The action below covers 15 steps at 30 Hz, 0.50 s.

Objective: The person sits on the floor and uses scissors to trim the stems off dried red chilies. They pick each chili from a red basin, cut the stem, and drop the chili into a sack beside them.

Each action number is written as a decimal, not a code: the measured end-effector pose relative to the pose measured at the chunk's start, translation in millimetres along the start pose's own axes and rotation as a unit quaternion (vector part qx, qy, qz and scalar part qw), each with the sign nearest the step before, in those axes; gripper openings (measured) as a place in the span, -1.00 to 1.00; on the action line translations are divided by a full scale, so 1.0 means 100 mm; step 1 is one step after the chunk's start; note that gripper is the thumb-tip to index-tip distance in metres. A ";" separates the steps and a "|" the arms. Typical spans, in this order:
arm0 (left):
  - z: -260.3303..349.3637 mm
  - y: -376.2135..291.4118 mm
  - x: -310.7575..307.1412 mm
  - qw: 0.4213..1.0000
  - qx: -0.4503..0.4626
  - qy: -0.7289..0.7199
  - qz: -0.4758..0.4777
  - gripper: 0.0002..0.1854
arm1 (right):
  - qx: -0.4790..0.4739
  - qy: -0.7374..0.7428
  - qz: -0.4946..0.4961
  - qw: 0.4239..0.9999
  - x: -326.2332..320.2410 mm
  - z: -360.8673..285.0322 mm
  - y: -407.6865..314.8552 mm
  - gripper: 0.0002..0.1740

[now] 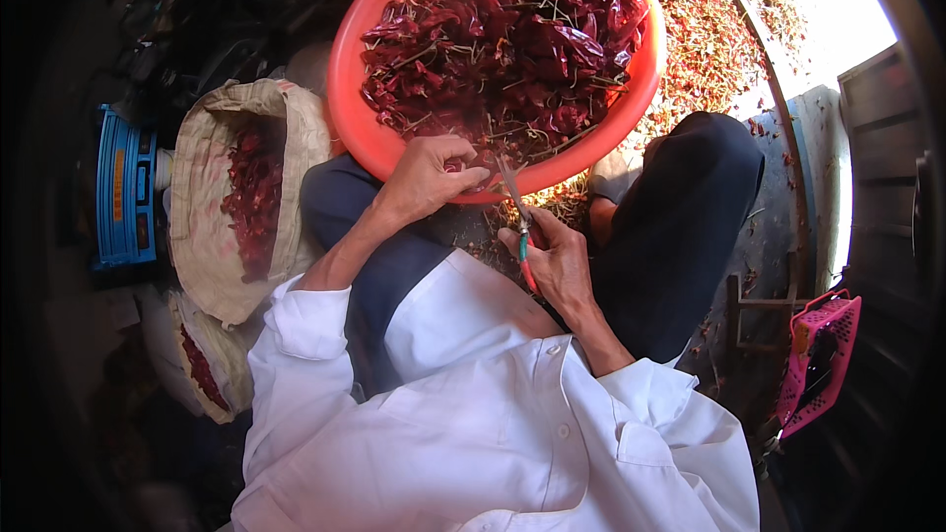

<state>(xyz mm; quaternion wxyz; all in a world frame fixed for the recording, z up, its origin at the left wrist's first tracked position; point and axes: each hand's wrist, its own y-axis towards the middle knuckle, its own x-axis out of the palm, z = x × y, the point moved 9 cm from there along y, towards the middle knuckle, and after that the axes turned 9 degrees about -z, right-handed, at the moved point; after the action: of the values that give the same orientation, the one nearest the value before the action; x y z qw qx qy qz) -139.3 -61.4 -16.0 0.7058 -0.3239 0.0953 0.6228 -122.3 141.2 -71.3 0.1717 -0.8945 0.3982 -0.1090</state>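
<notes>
A large orange-red plastic basin (347,81) full of dried red chillies (510,44) with stems stands in front of my knees. Over its near rim, my left hand (431,171) pinches a dried red chilli (480,162), partly hidden by the fingers. My right hand (556,255) grips scissors (524,236) with red and green handles. Their blades point up and away, slightly parted, beside the chilli in my left hand. Whether the blades touch a stem is too blurred to tell.
On the left, a cloth sack (199,199) holds red chilli pieces, with a smaller sack (177,340) below it. A blue plastic case (127,185) stands farther left. Cut stems (709,52) cover the floor at the right. A pink basket (813,362) sits lower right.
</notes>
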 end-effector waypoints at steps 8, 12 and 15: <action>0.22 -0.20 0.03 0.998 -0.041 0.029 -0.036 -0.80 | -0.103 -0.080 0.006 0.991 0.01 -0.14 -0.02 -0.72; 0.38 -0.32 -0.04 0.998 -0.003 0.058 -0.001 -0.78 | -0.111 -0.086 0.002 0.990 -0.01 -0.17 -0.05 -0.76; 0.41 -0.35 -0.07 0.998 0.025 0.054 -0.015 -0.78 | -0.092 -0.076 -0.036 0.992 0.05 -0.21 -0.03 -0.76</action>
<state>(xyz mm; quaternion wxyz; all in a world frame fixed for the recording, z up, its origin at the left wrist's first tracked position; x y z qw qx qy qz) -119.0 -44.5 30.9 0.7166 -0.3412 0.1440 0.5911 -124.6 134.6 -50.4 0.1141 -0.9259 0.3601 -0.0100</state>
